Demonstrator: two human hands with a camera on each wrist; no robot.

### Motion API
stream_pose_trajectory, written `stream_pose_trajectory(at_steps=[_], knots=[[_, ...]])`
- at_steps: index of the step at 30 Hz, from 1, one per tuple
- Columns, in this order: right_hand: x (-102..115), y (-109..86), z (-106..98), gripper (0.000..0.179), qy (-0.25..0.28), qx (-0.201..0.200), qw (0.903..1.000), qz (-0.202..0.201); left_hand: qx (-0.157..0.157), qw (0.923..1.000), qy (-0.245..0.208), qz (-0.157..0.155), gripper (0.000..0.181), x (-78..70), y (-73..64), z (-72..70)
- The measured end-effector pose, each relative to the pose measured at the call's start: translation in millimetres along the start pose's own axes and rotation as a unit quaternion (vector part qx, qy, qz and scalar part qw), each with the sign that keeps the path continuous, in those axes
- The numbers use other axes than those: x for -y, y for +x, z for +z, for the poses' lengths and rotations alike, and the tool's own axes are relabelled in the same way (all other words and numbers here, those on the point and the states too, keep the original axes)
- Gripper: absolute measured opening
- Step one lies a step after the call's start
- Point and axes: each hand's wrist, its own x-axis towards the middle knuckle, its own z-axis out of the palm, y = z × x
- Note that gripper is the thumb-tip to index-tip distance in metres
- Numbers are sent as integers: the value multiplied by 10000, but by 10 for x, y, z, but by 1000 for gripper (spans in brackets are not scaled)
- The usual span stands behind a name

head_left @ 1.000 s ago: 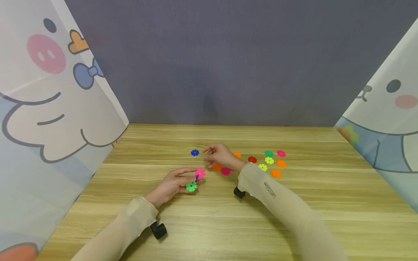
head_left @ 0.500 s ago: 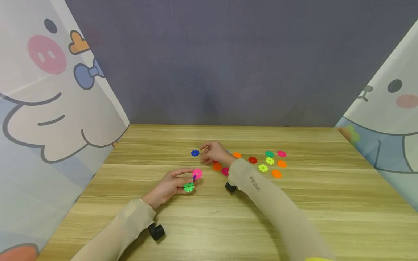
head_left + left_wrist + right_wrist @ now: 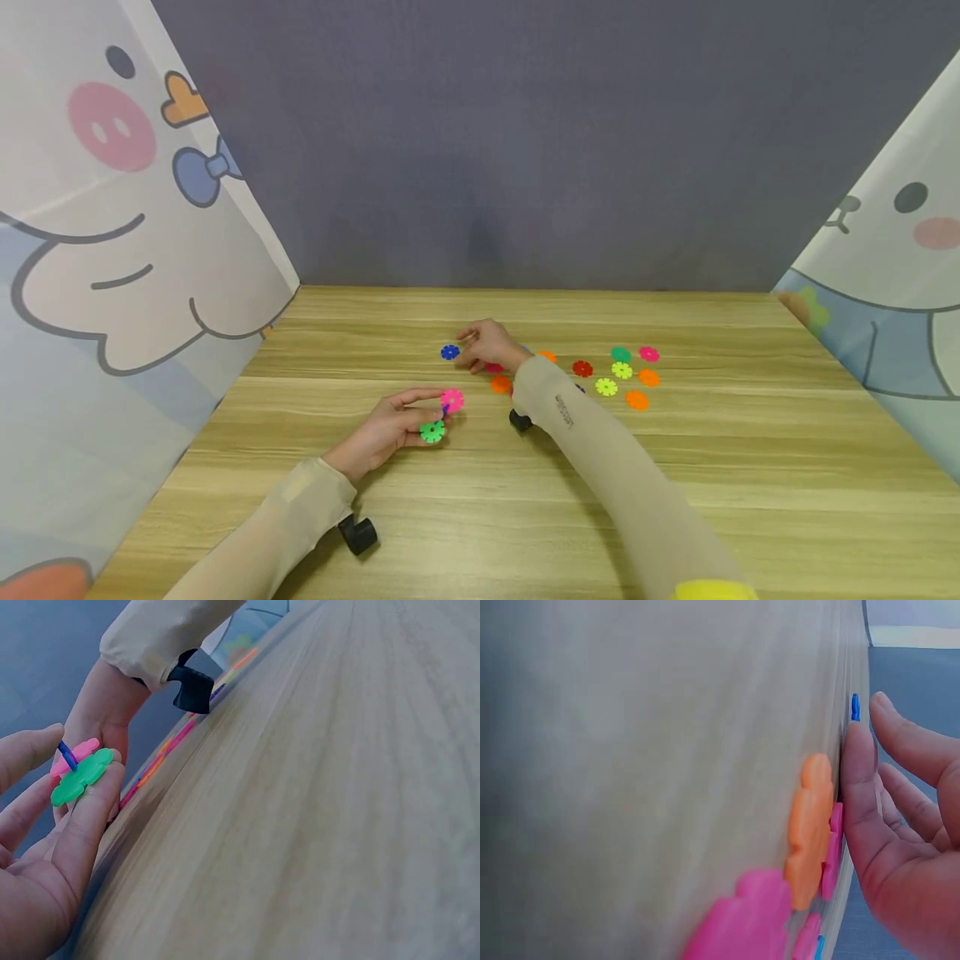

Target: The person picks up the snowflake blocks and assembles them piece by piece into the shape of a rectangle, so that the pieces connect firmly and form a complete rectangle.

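Note:
My left hand (image 3: pixel 392 432) holds a small joined piece of notched plastic discs above the table. A pink disc (image 3: pixel 452 400) and a green disc (image 3: pixel 84 777) form its ends, with a blue disc (image 3: pixel 67 756) seen edge-on between them. Thumb and fingers pinch the piece. My right hand (image 3: pixel 487 344) is low over the table, its fingertips just right of a flat dark blue disc (image 3: pixel 450 352). In the right wrist view its thumb and fingers are spread apart with nothing between them. Under that hand lie an orange disc (image 3: pixel 810 832) and a magenta disc (image 3: pixel 742 919), partly overlapped by it in the head view.
Further right lie more loose discs, among them a red disc (image 3: pixel 582 368), a yellow disc (image 3: pixel 606 387), a teal disc (image 3: pixel 621 355) and an orange disc (image 3: pixel 637 401). The wooden table (image 3: pixel 450 525) ends at a grey back panel (image 3: pixel 480 150).
My right hand has moved left and slightly away from me, nearer the dark blue disc. My left hand has shifted a little left, still holding the joined discs.

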Motion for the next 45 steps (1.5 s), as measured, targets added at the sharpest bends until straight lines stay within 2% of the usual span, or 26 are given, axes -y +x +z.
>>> stream_pose_trajectory(at_steps=[9, 21, 28, 35, 38, 45], knots=[[37, 21, 40, 47, -620, 158, 9978, 156, 118, 9999, -109, -22, 49, 13, 5, 21], [73, 42, 74, 34, -909, -172, 9955, 203, 187, 9997, -151, 25, 50, 8, 20, 14], [78, -4, 81, 27, -891, -82, 9960, -10, 209, 9996, -192, 19, 49, -14, 14, 18], [96, -49, 69, 26, -1396, 16, 9899, -237, 166, 9997, -148, -49, 51, -26, 33, 14], [97, -80, 57, 26, -1380, 143, 9898, -310, 176, 9997, -169, -49, 50, -31, 38, 13], [48, -211, -16, 15, -898, 345, 9945, -408, 160, 9998, -130, -66, 49, -52, 53, 13]])
